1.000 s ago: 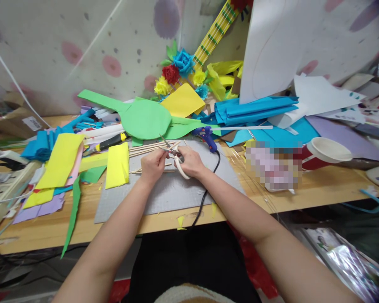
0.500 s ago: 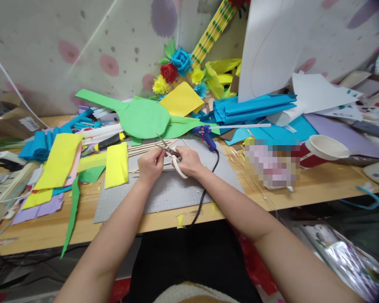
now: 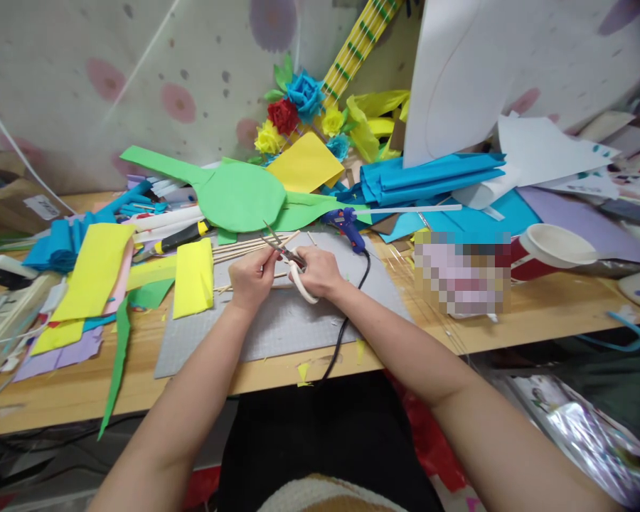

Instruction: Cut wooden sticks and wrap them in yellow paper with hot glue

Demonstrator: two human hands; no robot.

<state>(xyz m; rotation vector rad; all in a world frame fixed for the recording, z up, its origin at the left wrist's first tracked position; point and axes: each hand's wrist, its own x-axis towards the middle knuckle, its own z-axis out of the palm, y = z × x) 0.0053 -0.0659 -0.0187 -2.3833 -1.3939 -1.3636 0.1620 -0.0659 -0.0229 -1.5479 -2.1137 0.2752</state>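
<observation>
White-handled scissors (image 3: 301,283) are in my right hand (image 3: 320,272), with the blades slightly apart and pointing up and left. Close beside the blades is my left hand (image 3: 252,279), its fingers pinched together; what they hold, if anything, is too small or hidden to make out. Beneath and behind both hands, several thin wooden sticks (image 3: 240,249) lie on a grey cutting mat (image 3: 277,334). A folded piece of yellow crepe paper (image 3: 193,277) rests at the mat's left side.
A blue glue gun (image 3: 346,226) lies right of my hands, its black cord crossing the mat. Behind are a green paper shape (image 3: 240,195), paper flowers (image 3: 305,96) and blue paper rolls (image 3: 432,178). A utility knife (image 3: 181,238) lies left; a red-and-white cup (image 3: 549,252) stands right.
The view has shifted slightly. My hands and the scissors keep nearly the same place and pose over the mat.
</observation>
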